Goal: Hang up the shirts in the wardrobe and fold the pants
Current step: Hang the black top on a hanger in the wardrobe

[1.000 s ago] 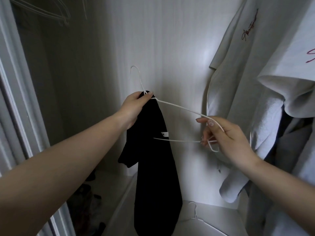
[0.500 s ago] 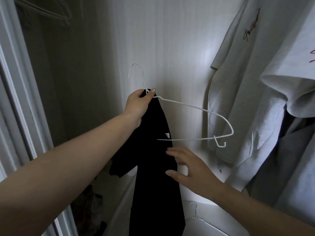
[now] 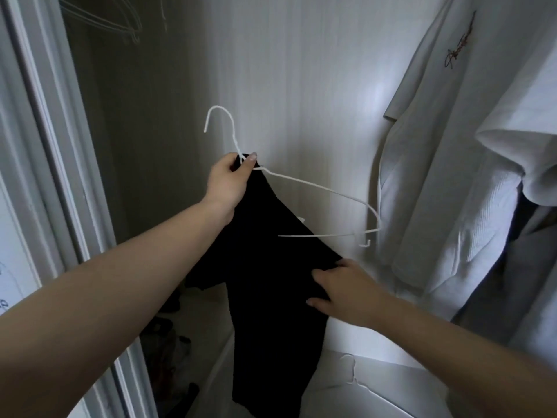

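Not much to read here, honestly. The only writing-like thing is a dark red, script-style mark (image 3: 459,40) on the white shirt (image 3: 446,152) hanging far right. It looks like a signature or embroidered logo running diagonally (maybe a brand name, but the letters are too small and slanted to make out). On the near left edge there are faint grey scribbles (image 3: 4,297) on a pale panel (image 3: 15,206), also unreadable.
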Demonstrator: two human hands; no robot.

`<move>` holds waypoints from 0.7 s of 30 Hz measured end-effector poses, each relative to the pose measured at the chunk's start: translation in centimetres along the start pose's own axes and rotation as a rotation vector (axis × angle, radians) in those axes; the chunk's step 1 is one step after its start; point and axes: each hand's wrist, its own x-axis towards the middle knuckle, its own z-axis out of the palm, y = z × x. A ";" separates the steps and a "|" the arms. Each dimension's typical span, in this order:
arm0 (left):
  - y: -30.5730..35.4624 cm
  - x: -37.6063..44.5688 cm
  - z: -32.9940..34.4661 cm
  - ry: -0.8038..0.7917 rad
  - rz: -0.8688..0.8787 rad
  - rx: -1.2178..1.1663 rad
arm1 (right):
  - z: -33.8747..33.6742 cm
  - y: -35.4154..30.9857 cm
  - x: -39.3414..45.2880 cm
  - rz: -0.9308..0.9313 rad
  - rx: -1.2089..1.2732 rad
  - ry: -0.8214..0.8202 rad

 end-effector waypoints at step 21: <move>-2.4 -3.0 2.2 -0.267 0.217 0.408 | -6.2 3.8 -1.2 -0.126 0.022 0.184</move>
